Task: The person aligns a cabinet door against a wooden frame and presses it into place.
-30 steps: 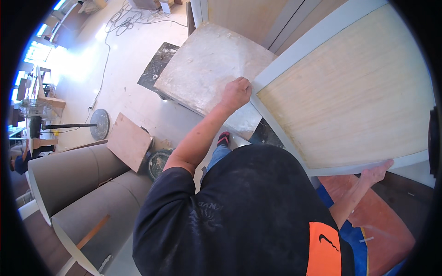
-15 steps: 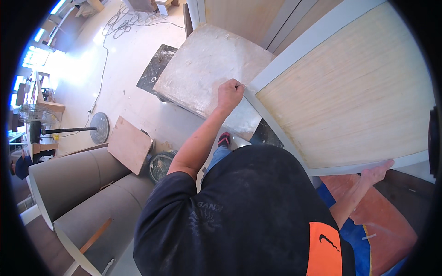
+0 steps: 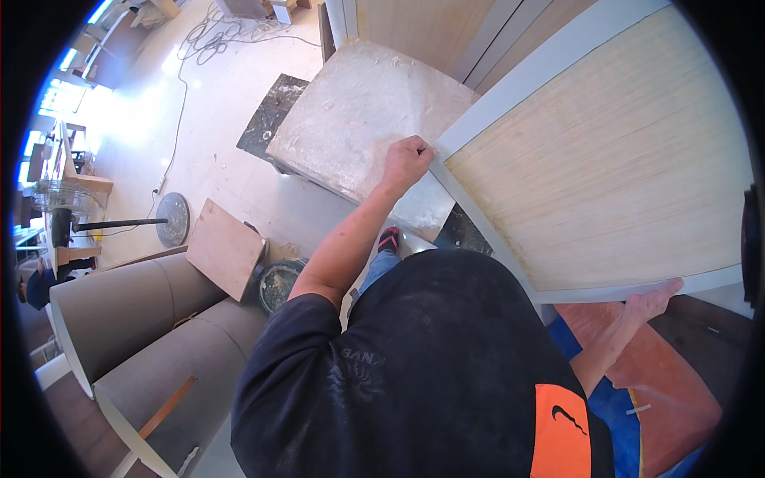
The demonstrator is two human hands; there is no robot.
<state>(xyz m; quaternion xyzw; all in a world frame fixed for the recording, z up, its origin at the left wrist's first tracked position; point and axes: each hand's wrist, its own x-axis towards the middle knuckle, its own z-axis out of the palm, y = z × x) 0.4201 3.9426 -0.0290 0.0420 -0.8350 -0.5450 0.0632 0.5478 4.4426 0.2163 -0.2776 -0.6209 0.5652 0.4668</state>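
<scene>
Steadying a framed panel (image 3: 598, 175) at two places, the hands I follow remotely sit far apart along its pale grey border. The panel fills the right of my head view, slanted, with a light wood-grain face inside that border. The right hand (image 3: 653, 301) is grasping its lower edge, one digit lying along the border; the fingers underneath are hidden from me. The left hand (image 3: 407, 163) is curled into a fist just beside the panel's left corner, knuckles uppermost. I cannot tell whether it grasps the edge, pinches something small or is simply clenched.

Below that fist I see a whitish, scuffed slab (image 3: 343, 111), overlapping a dark, paint-spotted board (image 3: 267, 115). Beyond the slab, a second wood-faced panel (image 3: 422, 32) with a pale border stands at the top of my view.

To the left, two large grey cylinders (image 3: 119, 303) lie side by side, an orange-brown wooden strip (image 3: 166, 408) against the nearer one. A tan board (image 3: 223, 248) leans near their ends, next to a greenish round container (image 3: 279, 283). Farther off, I make out a fan's round base (image 3: 172, 220). Under the right forearm spread a reddish-brown sheet (image 3: 661, 382) and a blue one.
</scene>
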